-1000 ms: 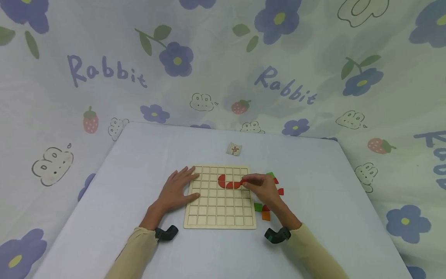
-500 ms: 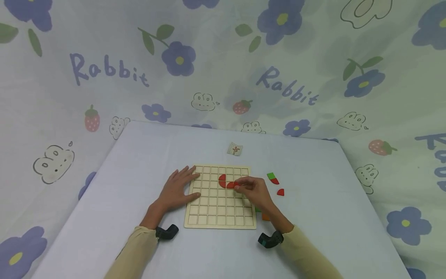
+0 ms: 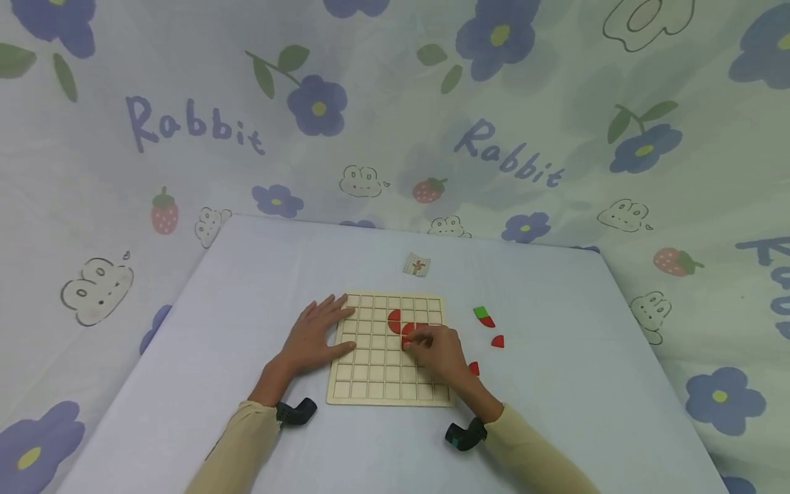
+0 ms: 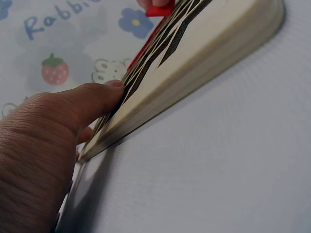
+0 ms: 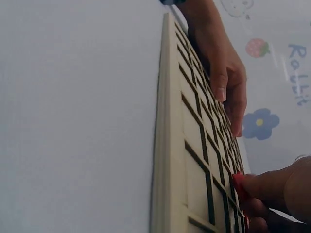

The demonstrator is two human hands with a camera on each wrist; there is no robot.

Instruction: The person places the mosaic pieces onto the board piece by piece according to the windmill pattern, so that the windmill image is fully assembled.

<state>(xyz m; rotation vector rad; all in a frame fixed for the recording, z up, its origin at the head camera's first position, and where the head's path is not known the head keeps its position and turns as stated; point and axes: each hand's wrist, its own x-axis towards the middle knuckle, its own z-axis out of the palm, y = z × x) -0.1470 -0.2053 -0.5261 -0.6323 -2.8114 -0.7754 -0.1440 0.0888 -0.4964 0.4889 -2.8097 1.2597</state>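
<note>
A square wooden grid board [image 3: 376, 374] lies flat on the white table. My left hand [image 3: 311, 334] rests at its left edge with fingers spread and straight, the thumb [image 4: 104, 94] lying over the rim in the left wrist view. Over the middle of the board, my right hand [image 3: 439, 351] pinches a small red piece [image 5: 238, 183] between thumb and fingers, low over a grid cell. Up and left of it, two red quarter-circle pieces [image 3: 394, 321] sit together in cells. Another red piece [image 3: 409, 328] shows just above the right fingertips, and the hand partly covers that row.
Right of the board lie a green square [image 3: 481, 312] touching a red quarter-circle [image 3: 487, 322], and a lone red quarter-circle [image 3: 498, 342]. Another red piece [image 3: 474, 368] shows beside the right wrist. A small pattern card [image 3: 417, 265] lies behind the board. Patterned cloth [image 3: 382, 103] hangs behind the table.
My right hand has moved left and toward me over the board, from the right end of the red row to a cell below it, carrying a red piece. The left hand stays put.
</note>
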